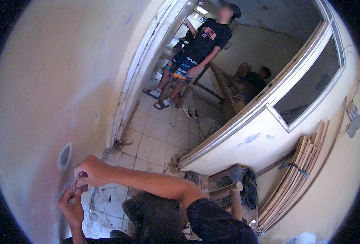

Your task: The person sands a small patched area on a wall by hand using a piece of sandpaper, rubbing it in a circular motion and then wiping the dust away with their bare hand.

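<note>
My right hand [94, 171] reaches across to the left, its fingers closed on a small brownish piece [84, 187] that is mostly hidden. Its material is too small to make out. Just below, the fingertips of my left hand [72, 205] pinch the same piece from the lower side. Both hands are close to the painted wall [36, 128], which has faint reddish smears. A dark oval patch with a pale rim [65, 156] shows on that wall just above my hands.
A person [210, 39] stands beyond the doorway frame [143, 58]; another person [253, 80] sits farther back by wooden furniture [212, 88]. Bundled bamboo sticks [296, 177] lean on the right wall. A wooden chair [235, 201] with dark cloth [248, 186] stands beside me on tiled floor [149, 151].
</note>
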A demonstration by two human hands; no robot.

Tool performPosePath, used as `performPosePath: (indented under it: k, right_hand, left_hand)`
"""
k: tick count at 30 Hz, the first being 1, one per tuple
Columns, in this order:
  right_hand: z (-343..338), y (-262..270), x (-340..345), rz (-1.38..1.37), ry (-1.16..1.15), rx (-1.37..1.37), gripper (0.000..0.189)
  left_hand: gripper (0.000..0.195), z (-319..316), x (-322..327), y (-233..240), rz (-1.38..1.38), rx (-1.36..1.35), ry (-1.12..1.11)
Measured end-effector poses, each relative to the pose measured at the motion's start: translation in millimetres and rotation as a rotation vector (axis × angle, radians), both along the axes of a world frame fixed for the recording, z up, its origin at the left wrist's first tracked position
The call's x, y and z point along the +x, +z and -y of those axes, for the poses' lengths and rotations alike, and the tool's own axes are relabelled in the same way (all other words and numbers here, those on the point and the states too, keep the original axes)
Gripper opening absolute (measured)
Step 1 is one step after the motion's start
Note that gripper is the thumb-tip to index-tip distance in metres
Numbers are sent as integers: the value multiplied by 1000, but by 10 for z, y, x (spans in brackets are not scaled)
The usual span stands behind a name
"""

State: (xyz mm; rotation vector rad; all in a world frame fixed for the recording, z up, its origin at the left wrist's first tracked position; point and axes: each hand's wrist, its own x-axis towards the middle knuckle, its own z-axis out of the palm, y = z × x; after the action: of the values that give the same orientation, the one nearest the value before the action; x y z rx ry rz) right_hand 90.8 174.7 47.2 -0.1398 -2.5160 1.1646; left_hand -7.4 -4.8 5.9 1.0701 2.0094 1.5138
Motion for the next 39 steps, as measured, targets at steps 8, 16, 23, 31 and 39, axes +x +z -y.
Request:
performPosePath:
  k: [8, 16, 23, 31, 39]
  right_hand:
    - [-58, 19, -7, 132, -51, 11, 19]
    - [102, 249, -62, 121, -46, -14, 18]
    - [46, 218, 16, 162, -55, -9, 19]
    - [41, 229, 21, 250, -33, 141, 20]
    - [47, 253, 40, 142, 13, 157, 19]
  left_hand:
    - [12, -73, -2, 27, -51, -92, -17]
    - [22, 48, -53, 70, 406, 139, -69]
    - [21, -31, 58, -36, 445, 172, -91]
    - [23, -5, 21, 36, 318, 42, -78]
    - [22, -13, 68, -68, 352, 109, -74]
